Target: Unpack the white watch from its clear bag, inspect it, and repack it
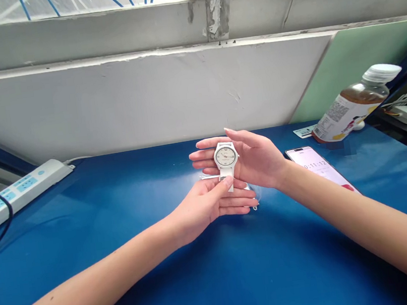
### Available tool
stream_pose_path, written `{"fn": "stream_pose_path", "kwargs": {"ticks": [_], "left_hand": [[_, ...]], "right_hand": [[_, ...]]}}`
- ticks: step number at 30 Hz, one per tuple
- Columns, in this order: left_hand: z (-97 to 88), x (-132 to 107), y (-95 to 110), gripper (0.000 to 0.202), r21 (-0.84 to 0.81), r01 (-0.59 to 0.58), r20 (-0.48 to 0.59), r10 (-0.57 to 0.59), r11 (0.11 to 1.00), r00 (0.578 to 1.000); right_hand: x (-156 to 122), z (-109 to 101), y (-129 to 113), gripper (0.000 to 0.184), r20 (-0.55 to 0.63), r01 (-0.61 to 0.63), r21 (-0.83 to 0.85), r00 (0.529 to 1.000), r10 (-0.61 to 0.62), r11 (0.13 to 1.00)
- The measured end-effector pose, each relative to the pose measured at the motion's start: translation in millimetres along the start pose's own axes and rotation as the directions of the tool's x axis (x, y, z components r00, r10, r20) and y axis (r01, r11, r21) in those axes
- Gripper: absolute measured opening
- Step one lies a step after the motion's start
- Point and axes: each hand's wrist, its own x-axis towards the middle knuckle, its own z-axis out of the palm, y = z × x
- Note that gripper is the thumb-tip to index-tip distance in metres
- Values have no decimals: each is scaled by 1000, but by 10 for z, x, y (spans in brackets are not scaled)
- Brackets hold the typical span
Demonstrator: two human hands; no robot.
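Note:
A white wristwatch point(225, 156) with a round, pale dial lies face up across the palm and fingers of my right hand point(255, 158). That hand is flat, palm up, with its fingers stretched toward the left. My left hand point(209, 199) pinches the watch's white strap between thumb and fingers at the near end, its other fingers extended to the right. Behind and below my hands, a small clear item with a beaded end point(255, 207) rests on the table, mostly hidden, so I cannot tell what it is.
On the blue table point(119, 198), a phone point(320, 169) showing a timer lies to the right, partly behind my right forearm. A drink bottle point(356, 102) with a white cap stands behind it, near a small card point(304, 132). At left is a white power strip point(24, 191) with a black cable point(9, 218).

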Motion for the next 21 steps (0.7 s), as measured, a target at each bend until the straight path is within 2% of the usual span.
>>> {"fn": "stream_pose_path", "kwargs": {"ticks": [4,10,16,19,21], "left_hand": [[2,-2,2,38,-25,14,-9,-14,1000,1000],[-42,17,-14,38,-25,13,-30,-14,1000,999],[-50,9,46,36,3,38,-1,-38,999,999],[-22,-17,121,32,4,15,0,-15,1000,1000],[-11,-37,167,30,27,-24,-17,24,999,1000]], "right_hand": [[-3,0,-6,41,-6,5,-35,1000,-6,999],[10,41,2,33,-121,-7,-149,993,-11,989],[11,13,16,31,-102,5,-158,995,-21,987],[-5,-12,-26,24,-113,58,-275,989,-92,960],[-21,-15,-73,21,-118,109,-418,978,-173,902]]}}
